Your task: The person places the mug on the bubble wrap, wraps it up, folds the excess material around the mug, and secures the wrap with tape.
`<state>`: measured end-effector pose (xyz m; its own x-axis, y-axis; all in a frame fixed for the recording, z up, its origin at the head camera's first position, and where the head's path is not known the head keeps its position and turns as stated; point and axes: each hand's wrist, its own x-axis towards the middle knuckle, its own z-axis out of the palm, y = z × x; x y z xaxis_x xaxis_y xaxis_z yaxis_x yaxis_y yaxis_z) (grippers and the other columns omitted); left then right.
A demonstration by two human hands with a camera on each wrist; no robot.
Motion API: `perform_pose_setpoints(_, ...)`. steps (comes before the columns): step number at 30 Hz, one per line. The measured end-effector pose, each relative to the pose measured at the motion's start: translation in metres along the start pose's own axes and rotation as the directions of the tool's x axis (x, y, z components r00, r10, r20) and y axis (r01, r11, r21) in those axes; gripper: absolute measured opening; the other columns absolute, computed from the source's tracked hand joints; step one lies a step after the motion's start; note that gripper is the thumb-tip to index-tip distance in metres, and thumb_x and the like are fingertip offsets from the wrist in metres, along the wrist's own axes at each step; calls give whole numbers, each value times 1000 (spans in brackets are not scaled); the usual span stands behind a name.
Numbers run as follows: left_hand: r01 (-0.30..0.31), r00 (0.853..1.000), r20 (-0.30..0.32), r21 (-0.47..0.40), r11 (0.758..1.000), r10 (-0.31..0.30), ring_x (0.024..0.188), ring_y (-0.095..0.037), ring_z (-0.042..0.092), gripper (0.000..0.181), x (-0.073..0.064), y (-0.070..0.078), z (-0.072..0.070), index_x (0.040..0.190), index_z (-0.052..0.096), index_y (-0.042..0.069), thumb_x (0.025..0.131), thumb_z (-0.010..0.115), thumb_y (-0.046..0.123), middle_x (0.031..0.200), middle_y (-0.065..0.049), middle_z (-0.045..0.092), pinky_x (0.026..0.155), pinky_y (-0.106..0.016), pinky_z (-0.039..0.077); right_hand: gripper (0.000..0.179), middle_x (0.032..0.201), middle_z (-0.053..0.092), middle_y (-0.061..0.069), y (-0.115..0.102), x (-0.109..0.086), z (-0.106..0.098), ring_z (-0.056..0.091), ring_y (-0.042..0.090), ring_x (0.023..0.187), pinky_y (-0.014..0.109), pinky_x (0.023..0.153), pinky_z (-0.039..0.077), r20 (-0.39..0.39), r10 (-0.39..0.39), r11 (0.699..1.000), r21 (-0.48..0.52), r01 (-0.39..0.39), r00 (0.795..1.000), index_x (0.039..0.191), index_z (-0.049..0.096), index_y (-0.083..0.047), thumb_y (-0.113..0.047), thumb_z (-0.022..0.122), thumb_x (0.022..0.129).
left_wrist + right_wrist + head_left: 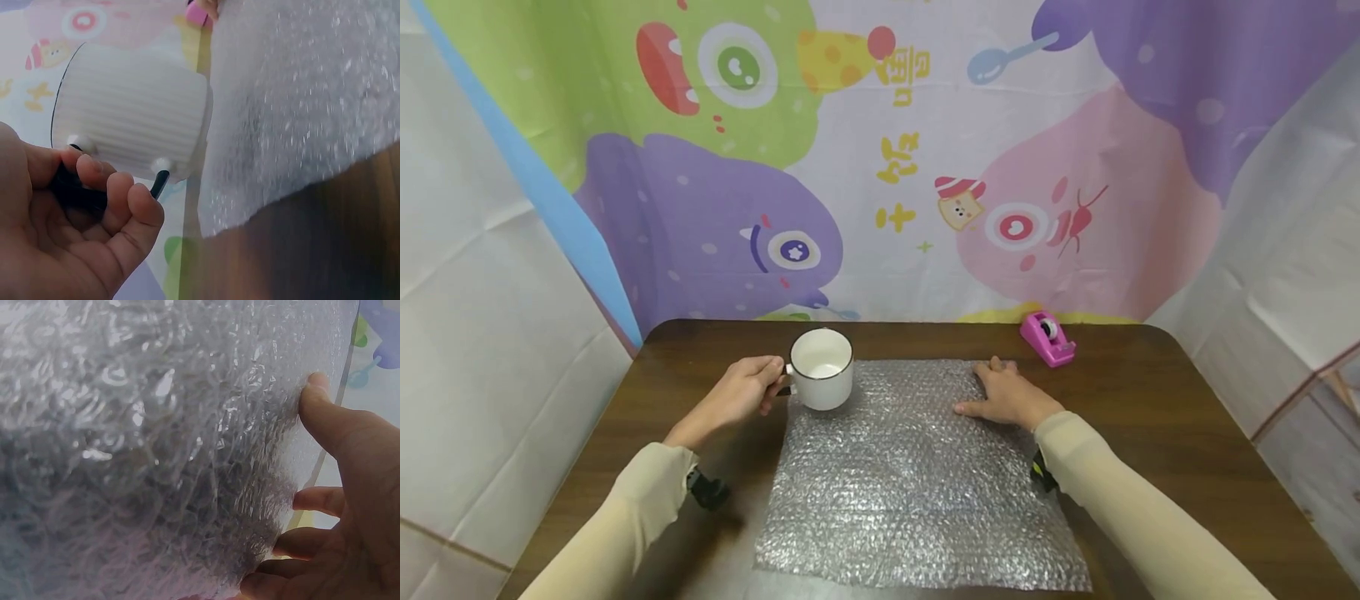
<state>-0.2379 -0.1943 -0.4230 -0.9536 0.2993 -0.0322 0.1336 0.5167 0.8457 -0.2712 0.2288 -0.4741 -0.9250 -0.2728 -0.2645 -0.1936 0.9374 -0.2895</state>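
Observation:
A white enamel mug [822, 371] with a dark rim is upright over the far left corner of a sheet of bubble wrap [910, 483]. My left hand [747, 393] grips it by its black handle [78, 190], fingers curled round the loop in the left wrist view. Spread flat over the table is the clear, shiny wrap. At its far right corner my right hand [1006, 395] rests with spread fingers, the thumb reaching inward over the sheet. In the right wrist view the fingertips [256, 584] touch the wrap's surface [156, 456].
A pink tape dispenser [1048, 338] stands at the back right of the dark wooden table [1157, 433], beyond my right hand. Behind the table's far edge hangs a curtain [880, 275] with cartoon monsters. Pale sheets [490, 250] hang on both sides.

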Motion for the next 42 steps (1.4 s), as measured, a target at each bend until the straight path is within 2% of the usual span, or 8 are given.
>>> perform_pose_setpoints(10,-8,998,54,-11,1000,9,58,-20,53,40,-1,9,13,88,55,-4,112,39,24,69,-5,50,56,-31,49,95,159,19,44,1,2,0,18,63,147,73,108,39,4,-9,1000,-9,9,1000,155,36,2,-61,67,92)
perform_pose_setpoints(16,-29,998,52,12,1000,28,57,-21,56,40,0,12,17,85,56,-2,112,40,23,67,-5,51,57,-34,53,95,159,18,44,2,3,0,18,63,148,73,109,37,3,-13,1000,-18,13,1000,156,35,2,-61,67,93)
perform_pose_setpoints(25,-42,995,93,-6,999,42,60,-20,53,41,-4,17,24,86,55,-3,112,39,24,68,-5,50,59,-36,52,94,159,19,44,2,3,1,18,63,147,73,109,37,0,-19,1000,-12,19,1000,155,36,3,-61,68,92)
perform_pose_setpoints(32,-52,992,110,-16,999,54,58,-20,51,41,-5,20,32,84,56,1,113,37,24,67,-4,50,58,-32,48,94,158,21,45,3,2,0,20,65,146,74,107,39,-11,-19,1000,-22,18,1000,154,38,4,-61,68,92)
perform_pose_setpoints(36,-70,991,113,-6,998,70,59,-19,53,40,-7,23,34,83,56,1,112,39,23,67,-4,51,58,-34,50,96,159,18,44,4,3,1,18,64,147,74,108,38,-4,-12,1000,-15,12,1000,155,37,2,-62,68,91)
perform_pose_setpoints(42,-66,989,135,-25,998,69,59,-19,52,40,-9,25,40,85,56,-1,112,40,22,67,-3,50,58,-35,51,97,160,18,43,3,3,1,18,64,147,74,108,37,5,3,1000,-19,-3,1000,156,36,2,-63,67,91)
